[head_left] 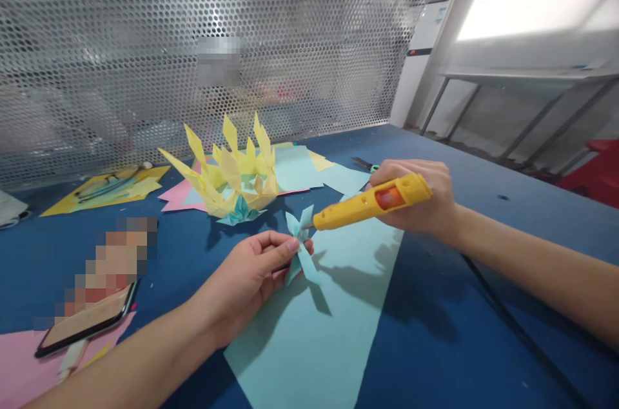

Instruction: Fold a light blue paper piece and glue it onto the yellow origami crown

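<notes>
Between the fingers of my left hand (pixel 261 267), a light blue folded paper flower (pixel 305 260) is pinched, its pointed petals spreading outward. My right hand (pixel 420 196) grips a yellow hot glue gun (pixel 367 202), whose metal nozzle points at the flower's middle and looks to be touching or almost touching it. Both hands are above a large light blue paper sheet (pixel 329 344). Just beyond stands a yellow paper crown (pixel 232 177) with tall points, and a teal paper flower (pixel 242 210) sits at its front. The glue gun's trigger is hidden by my right hand.
A phone (pixel 91 319) with a white cable lies at the left on pink paper (pixel 22 364). Yellow paper (pixel 62 193) and pale blue sheets (pixel 297 167) lie at the back, with scissors (pixel 365 165) nearby. A black cord (pixel 512 319) crosses the blue table (pixel 435 357) at right. Perforated metal (pixel 290 28) stands behind.
</notes>
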A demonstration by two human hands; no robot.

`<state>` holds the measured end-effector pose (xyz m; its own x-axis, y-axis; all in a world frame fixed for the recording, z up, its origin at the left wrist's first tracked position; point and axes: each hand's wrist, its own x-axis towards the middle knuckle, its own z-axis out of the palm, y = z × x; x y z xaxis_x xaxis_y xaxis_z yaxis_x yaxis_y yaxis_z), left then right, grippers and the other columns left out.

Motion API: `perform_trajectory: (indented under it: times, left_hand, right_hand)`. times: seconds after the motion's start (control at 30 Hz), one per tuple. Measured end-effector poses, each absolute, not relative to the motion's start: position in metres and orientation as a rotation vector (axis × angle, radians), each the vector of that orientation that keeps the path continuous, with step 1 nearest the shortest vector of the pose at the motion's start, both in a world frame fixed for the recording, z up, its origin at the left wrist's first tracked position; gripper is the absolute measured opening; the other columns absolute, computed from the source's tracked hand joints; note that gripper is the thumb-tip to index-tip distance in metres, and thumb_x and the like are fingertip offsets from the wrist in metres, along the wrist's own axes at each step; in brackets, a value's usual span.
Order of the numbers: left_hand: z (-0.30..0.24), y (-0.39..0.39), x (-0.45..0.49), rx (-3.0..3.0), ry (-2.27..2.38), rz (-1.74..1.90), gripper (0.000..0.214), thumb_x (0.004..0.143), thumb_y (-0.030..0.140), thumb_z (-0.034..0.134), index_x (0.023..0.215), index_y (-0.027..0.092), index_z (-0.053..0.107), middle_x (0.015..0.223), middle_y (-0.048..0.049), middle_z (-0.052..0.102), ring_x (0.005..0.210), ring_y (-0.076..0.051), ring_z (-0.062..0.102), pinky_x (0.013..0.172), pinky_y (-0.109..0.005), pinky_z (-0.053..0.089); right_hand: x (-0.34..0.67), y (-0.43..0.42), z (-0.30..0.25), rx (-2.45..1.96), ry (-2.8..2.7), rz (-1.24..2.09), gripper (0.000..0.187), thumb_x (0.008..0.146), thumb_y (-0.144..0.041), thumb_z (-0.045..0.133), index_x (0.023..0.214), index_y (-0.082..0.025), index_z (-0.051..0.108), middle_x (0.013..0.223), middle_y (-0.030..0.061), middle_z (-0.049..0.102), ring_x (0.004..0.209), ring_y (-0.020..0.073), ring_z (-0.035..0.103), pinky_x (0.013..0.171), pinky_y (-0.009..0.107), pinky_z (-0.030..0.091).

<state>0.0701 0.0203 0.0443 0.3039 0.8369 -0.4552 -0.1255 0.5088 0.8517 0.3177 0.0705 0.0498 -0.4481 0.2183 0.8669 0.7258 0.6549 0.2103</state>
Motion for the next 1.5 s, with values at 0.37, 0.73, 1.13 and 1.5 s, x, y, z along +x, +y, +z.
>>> perform_trajectory:
  times: [0.37, 0.73, 1.13, 1.5]
  left_hand:
    - [0.0437, 0.0218, 0.0684, 0.820, 1.071, 0.740, 0.012, 0.088, 0.020, 0.062, 0.077, 0.013, 0.062, 0.089, -0.0058, 0.073, 0.076, -0.009, 0.064, 0.074, -0.018, 0.050]
    - [0.0460, 0.0215, 0.0713, 0.796, 1.081, 0.752, 0.015, 0.088, 0.017, 0.061, 0.073, 0.014, 0.061, 0.090, -0.0070, 0.073, 0.078, -0.010, 0.066, 0.075, -0.020, 0.051]
    - [0.0453, 0.0189, 0.0700, 0.774, 1.078, 0.750, 0.012, 0.083, 0.018, 0.068, 0.074, 0.015, 0.061, 0.080, -0.0052, 0.072, 0.069, -0.010, 0.065, 0.072, -0.021, 0.052]
    - [0.0463, 0.0207, 0.0706, 0.777, 1.066, 0.753, 0.012, 0.081, 0.019, 0.069, 0.073, 0.015, 0.062, 0.081, -0.0053, 0.072, 0.069, -0.010, 0.065, 0.072, -0.020, 0.052]
  right_hand:
    - [0.3212, 0.0764, 0.0476, -0.821, -1.899, -0.795, 0.010, 0.070, -0.018, 0.053, 0.065, -0.025, 0.047, 0.050, -0.0035, 0.058, 0.040, 0.0132, 0.052, 0.042, 0.025, 0.038]
    - [0.3208, 0.0785, 0.0471, -0.713, -1.880, -0.766, 0.011, 0.071, -0.020, 0.056, 0.065, -0.024, 0.048, 0.051, -0.0042, 0.058, 0.041, 0.0114, 0.053, 0.041, 0.023, 0.038]
    - [0.3173, 0.0697, 0.0469, -0.642, -2.010, -0.692, 0.014, 0.073, -0.013, 0.053, 0.067, -0.025, 0.048, 0.049, -0.0057, 0.055, 0.040, 0.0113, 0.049, 0.041, 0.024, 0.038]
    - [0.3178, 0.0695, 0.0454, -0.728, -2.003, -0.719, 0.014, 0.076, -0.020, 0.053, 0.063, -0.025, 0.051, 0.050, -0.0058, 0.056, 0.041, 0.0104, 0.050, 0.042, 0.023, 0.040]
